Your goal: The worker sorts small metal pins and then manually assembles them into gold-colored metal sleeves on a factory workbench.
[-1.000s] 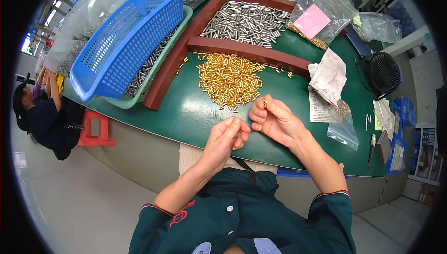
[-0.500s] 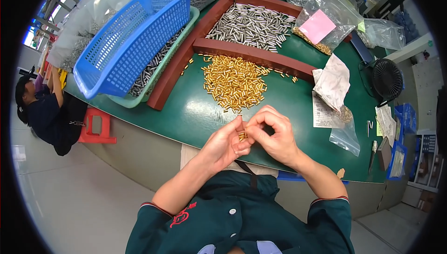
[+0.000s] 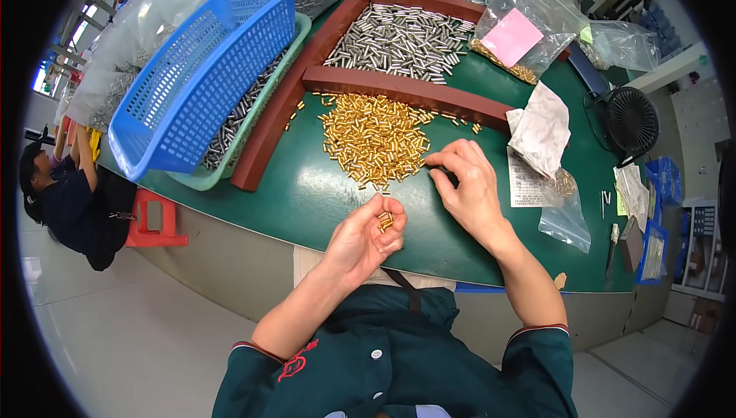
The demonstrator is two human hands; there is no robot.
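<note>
My left hand [image 3: 363, 235] is curled, palm up, around several small gold metal sleeves [image 3: 385, 222]. A small piece shows at its thumb and fingertip, too small to make out. At the right edge of a heap of gold sleeves [image 3: 372, 138], my right hand [image 3: 469, 188] has its thumb and forefinger slightly apart, their tips beside the outermost sleeves. Nothing shows between them. Beyond the heap, silver metal pins [image 3: 399, 41] lie inside a reddish-brown wooden frame [image 3: 406, 89].
A blue basket [image 3: 172, 103] rests tilted on a green basket [image 3: 253, 138] of dark pins at left. On the green table [image 3: 307, 218] at right are crumpled paper [image 3: 543, 128], a clear bag [image 3: 566, 222] and a black fan [image 3: 632, 123]. Another person [image 3: 65, 195] sits far left.
My right hand has parted from my left and moved forward and right to the gold heap. My left hand stays curled around the sleeves. The whole view has shifted slightly.
</note>
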